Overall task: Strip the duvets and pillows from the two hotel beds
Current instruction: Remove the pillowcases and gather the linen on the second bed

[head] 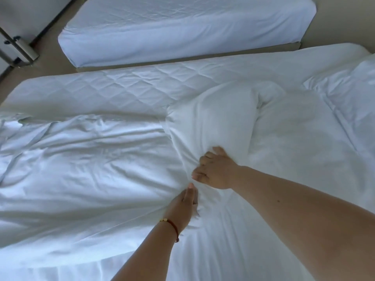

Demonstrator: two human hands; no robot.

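A white duvet cover (85, 171) lies crumpled across the near bed (121, 84), with the thick duvet (223, 116) bunched inside it at the middle. My right hand (216, 170) presses down and grips the bunched white fabric at the lower end of that bulge. Just below it, my left hand (183, 205), with a red string bracelet on the wrist, pinches a fold of the cover. The two hands are nearly touching. The far bed (182, 27) shows only a fitted white sheet, with no pillow or duvet on it.
A strip of beige floor (52, 55) separates the two beds. A metal stand with a grey base (22, 51) is at the far left by the wall. More loose white bedding (349, 82) lies at the right end of the near bed.
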